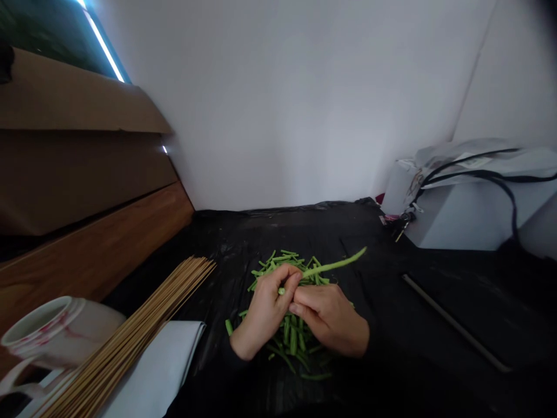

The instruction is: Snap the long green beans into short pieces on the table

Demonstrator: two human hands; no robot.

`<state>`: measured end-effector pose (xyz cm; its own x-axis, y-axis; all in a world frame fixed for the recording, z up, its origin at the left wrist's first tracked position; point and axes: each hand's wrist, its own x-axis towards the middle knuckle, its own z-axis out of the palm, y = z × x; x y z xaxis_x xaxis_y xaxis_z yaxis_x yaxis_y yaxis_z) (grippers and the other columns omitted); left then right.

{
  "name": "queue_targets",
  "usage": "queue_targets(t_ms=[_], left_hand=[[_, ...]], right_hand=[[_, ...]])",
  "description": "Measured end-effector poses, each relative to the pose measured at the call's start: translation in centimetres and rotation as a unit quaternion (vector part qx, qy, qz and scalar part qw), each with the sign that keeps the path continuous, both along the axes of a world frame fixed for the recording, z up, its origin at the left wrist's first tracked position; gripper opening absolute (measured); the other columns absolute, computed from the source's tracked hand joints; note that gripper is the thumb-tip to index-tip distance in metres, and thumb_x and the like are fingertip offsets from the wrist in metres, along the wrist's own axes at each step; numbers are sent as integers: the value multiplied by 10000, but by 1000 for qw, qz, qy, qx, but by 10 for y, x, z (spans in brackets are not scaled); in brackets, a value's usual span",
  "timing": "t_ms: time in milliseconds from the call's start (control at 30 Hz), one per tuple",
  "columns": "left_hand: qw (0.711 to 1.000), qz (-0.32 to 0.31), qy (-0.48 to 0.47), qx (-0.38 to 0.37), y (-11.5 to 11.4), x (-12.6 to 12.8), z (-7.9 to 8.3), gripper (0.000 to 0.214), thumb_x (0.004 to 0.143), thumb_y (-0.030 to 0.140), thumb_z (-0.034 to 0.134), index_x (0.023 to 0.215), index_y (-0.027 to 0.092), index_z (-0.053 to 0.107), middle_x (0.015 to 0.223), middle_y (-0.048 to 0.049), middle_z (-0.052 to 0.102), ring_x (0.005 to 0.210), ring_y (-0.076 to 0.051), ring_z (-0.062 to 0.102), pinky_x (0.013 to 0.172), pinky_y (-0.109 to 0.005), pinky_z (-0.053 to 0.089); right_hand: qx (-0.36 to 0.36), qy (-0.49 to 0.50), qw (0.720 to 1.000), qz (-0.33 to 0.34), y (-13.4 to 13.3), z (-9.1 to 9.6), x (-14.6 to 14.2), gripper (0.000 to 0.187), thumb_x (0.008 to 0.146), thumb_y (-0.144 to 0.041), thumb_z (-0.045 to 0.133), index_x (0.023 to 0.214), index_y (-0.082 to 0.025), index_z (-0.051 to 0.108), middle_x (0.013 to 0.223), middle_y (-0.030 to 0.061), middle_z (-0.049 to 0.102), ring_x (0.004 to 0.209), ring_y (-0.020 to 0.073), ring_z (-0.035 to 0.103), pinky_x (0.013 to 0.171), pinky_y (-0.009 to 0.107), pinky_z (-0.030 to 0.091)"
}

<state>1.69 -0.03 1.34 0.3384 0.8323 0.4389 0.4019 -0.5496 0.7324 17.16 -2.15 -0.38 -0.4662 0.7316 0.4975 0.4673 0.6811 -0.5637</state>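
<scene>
A long green bean (337,266) is pinched in my left hand (266,310), its free end pointing up and to the right. A short end of the bean shows between the thumb and fingers. My right hand (333,319) is closed right against the left one, fingertips together; whatever they grip is hidden. Beneath both hands lies a pile of cut green bean pieces (293,337), spread over a black plastic sheet (248,232). Part of the pile is covered by the hands.
To the left, a bundle of thin wooden sticks (143,328) rests across folded white paper (161,366), near a tipped mug (73,328). A cardboard box (78,174) stands behind. On the right are a dark flat bar (455,322) and a pale box (465,215) with black straps.
</scene>
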Motion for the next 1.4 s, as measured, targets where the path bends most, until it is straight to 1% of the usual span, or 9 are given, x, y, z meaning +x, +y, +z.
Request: queue_targets(t_ms=[133, 233, 433, 767, 1000, 1100, 1167, 1333, 1400], left_hand=[[999, 31, -17, 2, 0, 0, -1, 192, 940, 298, 483, 853, 173, 600, 730, 7, 590, 682, -130, 535, 641, -223, 392], [999, 47, -6, 3, -1, -1, -1, 198, 936, 300, 487, 841, 173, 606, 720, 9, 594, 673, -129, 538, 640, -223, 386], [1000, 11, 2, -21, -2, 1, -1, 241, 940, 299, 471, 794, 162, 606, 717, 4, 603, 697, -132, 548, 658, -221, 386], [986, 60, -124, -92, 7, -5, 1, 309, 917, 398, 484, 750, 154, 575, 511, 58, 389, 498, -88, 332, 480, -206, 266], [979, 92, -164, -84, 12, -9, 6, 307, 916, 386, 484, 733, 154, 568, 490, 62, 388, 493, -84, 333, 502, -210, 275], [979, 90, -163, -87, 12, -9, 5, 311, 918, 388, 481, 729, 156, 568, 487, 63, 389, 491, -85, 335, 500, -213, 270], [980, 86, -155, -89, 12, -8, 4, 325, 918, 399, 482, 713, 158, 555, 493, 61, 402, 491, -84, 336, 497, -214, 267], [983, 84, -143, -81, 12, -8, 2, 343, 918, 406, 488, 681, 162, 530, 499, 60, 411, 502, -86, 345, 509, -216, 272], [983, 84, -143, -81, 12, -8, 3, 355, 916, 411, 488, 665, 162, 521, 496, 59, 411, 499, -86, 344, 507, -219, 270]], right_hand=[[-69, 53, 995, 39, 2, 2, 0, 284, 932, -204, 460, 648, -197, 449, 599, -41, 501, 578, 103, 493, 581, 228, 345], [-49, 58, 996, 50, 1, 2, -4, 236, 925, -164, 426, 695, -196, 470, 627, -31, 518, 592, 107, 500, 599, 229, 355], [62, 58, 991, -102, 0, 2, -5, 250, 854, -136, 451, 615, -197, 412, 576, -39, 438, 526, 100, 411, 552, 251, 279], [27, 81, 969, -234, 29, -1, 23, 261, 827, -215, 503, 573, -194, 450, 487, -64, 398, 445, 83, 384, 496, 223, 274], [5, -38, 940, -340, 59, -1, 94, 238, 810, -276, 519, 588, -201, 565, 487, -37, 481, 473, 117, 434, 511, 243, 284], [-53, -157, 929, -332, 69, -9, 126, 234, 802, -273, 543, 610, -206, 660, 559, 14, 595, 555, 156, 525, 561, 262, 326], [-70, -181, 928, -317, 74, -18, 135, 187, 784, -250, 578, 667, -201, 715, 650, 47, 655, 629, 180, 577, 603, 270, 361], [-76, -185, 948, -247, 79, -33, 119, 102, 741, -200, 652, 718, -207, 751, 777, 42, 691, 728, 177, 623, 677, 252, 414], [-77, -182, 955, -221, 79, -37, 109, 137, 742, -192, 661, 831, -213, 763, 800, 30, 698, 734, 163, 629, 684, 238, 426]])
